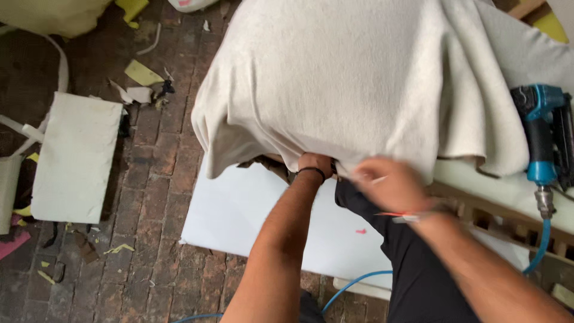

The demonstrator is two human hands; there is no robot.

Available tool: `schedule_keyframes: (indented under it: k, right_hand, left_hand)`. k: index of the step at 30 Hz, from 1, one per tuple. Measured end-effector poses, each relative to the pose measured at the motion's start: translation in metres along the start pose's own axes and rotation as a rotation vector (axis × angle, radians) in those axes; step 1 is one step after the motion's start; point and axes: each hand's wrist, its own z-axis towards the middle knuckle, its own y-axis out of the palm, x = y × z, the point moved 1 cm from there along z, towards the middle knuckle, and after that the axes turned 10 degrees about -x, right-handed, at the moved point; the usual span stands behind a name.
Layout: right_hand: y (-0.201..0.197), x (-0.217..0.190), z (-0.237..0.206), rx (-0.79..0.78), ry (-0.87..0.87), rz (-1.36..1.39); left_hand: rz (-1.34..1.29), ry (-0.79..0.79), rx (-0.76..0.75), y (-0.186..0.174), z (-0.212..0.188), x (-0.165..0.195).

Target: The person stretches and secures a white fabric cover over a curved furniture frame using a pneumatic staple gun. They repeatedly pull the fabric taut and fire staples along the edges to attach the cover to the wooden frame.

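Observation:
A large beige fabric sheet is draped over a padded frame and hangs down at its front edge. My left hand reaches up under that edge, fingers tucked beneath the cloth and mostly hidden; a dark band circles the wrist. My right hand is blurred just to the right, pressed against the fabric's lower edge, with a red thread bracelet and a metal band on the wrist. Whether its fingers pinch the cloth is unclear.
A blue pneumatic staple gun lies on the padded frame at right, its blue air hose trailing to the floor. A white board lies below the fabric. A foam slab and scraps litter the brick floor at left.

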Motion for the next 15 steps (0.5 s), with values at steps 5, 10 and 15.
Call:
schedule_keyframes:
  k: [5, 10, 15]
  right_hand:
    - [-0.119, 0.098, -0.063, 0.804, 0.067, -0.586]
    - [-0.143, 0.228, -0.031, 0.651, 0.353, -0.486]
    - [-0.125, 0.255, -0.063, 0.425, 0.696, -0.136]
  left_hand:
    - [-0.042, -0.022, 0.012, 0.004, -0.001, 0.005]
    - [-0.073, -0.014, 0.066, 0.006, -0.003, 0.007]
    - [0.004, -0.029, 0.052, 0.003, -0.009, 0.007]
